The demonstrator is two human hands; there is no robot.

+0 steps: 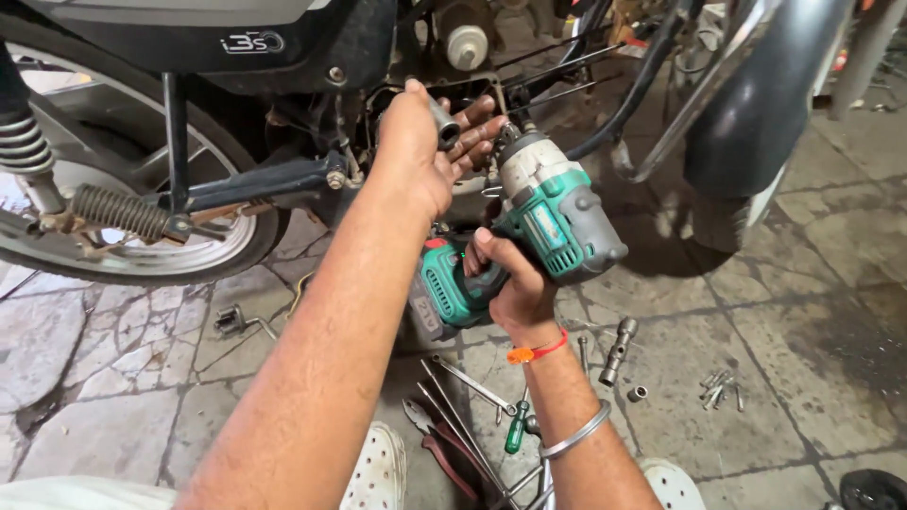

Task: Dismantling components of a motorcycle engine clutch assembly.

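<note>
- The socket [444, 124] sits upper centre of the frame, a short grey metal tube pinched between thumb and fingers of the left hand [420, 151]; its long axis tilts down and to the right, open end toward the drill's nose.
- The nose of the green and grey power drill [543, 222] lies just right of and slightly below the socket, near but not touching as far as I can tell.
- The right hand [510, 283] is wrapped tight around the drill's handle, fingers pressed together on the grip, an orange thread and a metal bangle on that wrist.
- So the left hand is the nearer one, socket already in its fingertips.
- Behind both hands, the motorcycle [283, 57] fills the top of the frame, rear wheel [142, 255] at left, dark mudguard [756, 104] upper right.
- Lower centre on the stone floor [803, 312]: a tube spanner [617, 350], a small loose socket [637, 394], pliers [436, 444], a green-handled screwdriver [516, 430], scattered bolts [720, 387].
</note>
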